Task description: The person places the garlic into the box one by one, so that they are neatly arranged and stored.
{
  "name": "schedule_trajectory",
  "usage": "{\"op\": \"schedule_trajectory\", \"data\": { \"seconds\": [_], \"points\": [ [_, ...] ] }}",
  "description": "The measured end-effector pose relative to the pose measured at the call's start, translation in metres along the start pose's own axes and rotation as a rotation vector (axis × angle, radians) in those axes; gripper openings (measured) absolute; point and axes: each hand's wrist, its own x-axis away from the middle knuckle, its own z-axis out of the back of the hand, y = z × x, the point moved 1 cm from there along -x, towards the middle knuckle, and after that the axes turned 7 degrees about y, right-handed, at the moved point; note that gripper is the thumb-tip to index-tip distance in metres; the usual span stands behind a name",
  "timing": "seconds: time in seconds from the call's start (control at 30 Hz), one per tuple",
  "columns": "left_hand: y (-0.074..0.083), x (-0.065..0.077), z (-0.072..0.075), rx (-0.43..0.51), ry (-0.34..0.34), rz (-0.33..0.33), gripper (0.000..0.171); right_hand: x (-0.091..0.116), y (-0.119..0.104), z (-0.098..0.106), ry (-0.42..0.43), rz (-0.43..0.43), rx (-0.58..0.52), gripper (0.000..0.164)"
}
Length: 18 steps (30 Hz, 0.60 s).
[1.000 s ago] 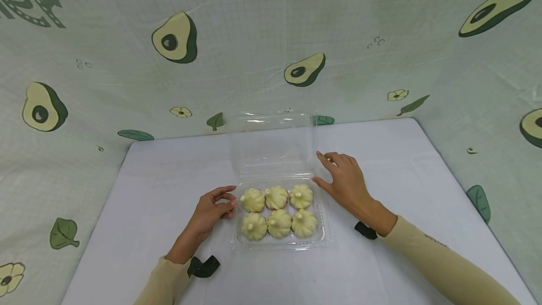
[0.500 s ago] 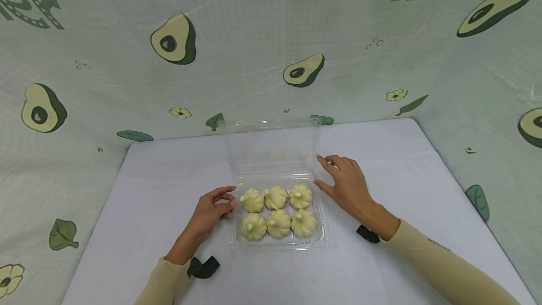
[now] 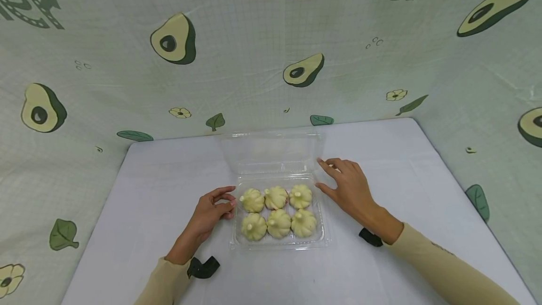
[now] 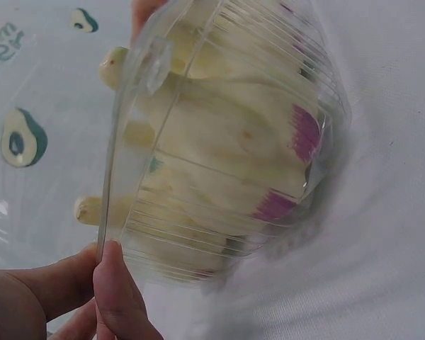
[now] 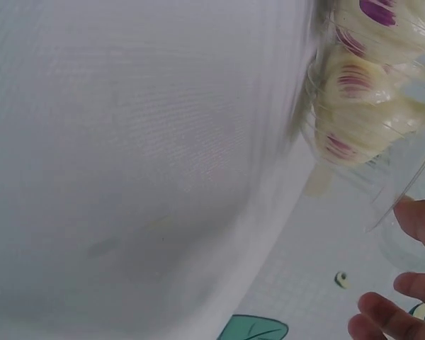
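Note:
A hinged clear plastic container [image 3: 279,247] holds several garlic bulbs [image 3: 279,223] in two rows, pale with purple streaks low on their sides. Its transparent lid [image 3: 271,152] stands raised at the far side, leaning back. My left hand [image 3: 215,208] is at the container's left side; in the left wrist view its thumb [image 4: 119,290] and forefinger pinch the rim. My right hand [image 3: 345,180] is at the back right corner, fingers spread, forefinger at the lid's side edge and thumb close to the base rim. The right wrist view has a fingertip [image 5: 409,212] at the clear plastic edge.
A white cloth-covered table [image 3: 161,192] lies under everything. A pale curtain [image 3: 237,36] printed with avocados and leaves hangs behind it and along both sides. Black straps [image 3: 204,266] sit at both wrists, below tan sleeves [image 3: 163,279].
The lid has swung up about its hinge; its far edge now appears lower and wider in the head view. My right hand has shifted slightly right and nearer. The left hand stays put.

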Motion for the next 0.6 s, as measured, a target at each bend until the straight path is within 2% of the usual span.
{"op": "schedule_trajectory", "data": {
  "seconds": [0.27,0.6],
  "points": [
    [0.000,0.000,0.000,-0.001,-0.003,0.001,0.048,0.005,-0.001,0.001,0.012,0.008,-0.016,0.065],
    [-0.001,0.000,0.000,-0.004,-0.002,0.003,0.048,0.011,-0.002,0.003,0.024,0.023,-0.017,0.049]
  ]
}}
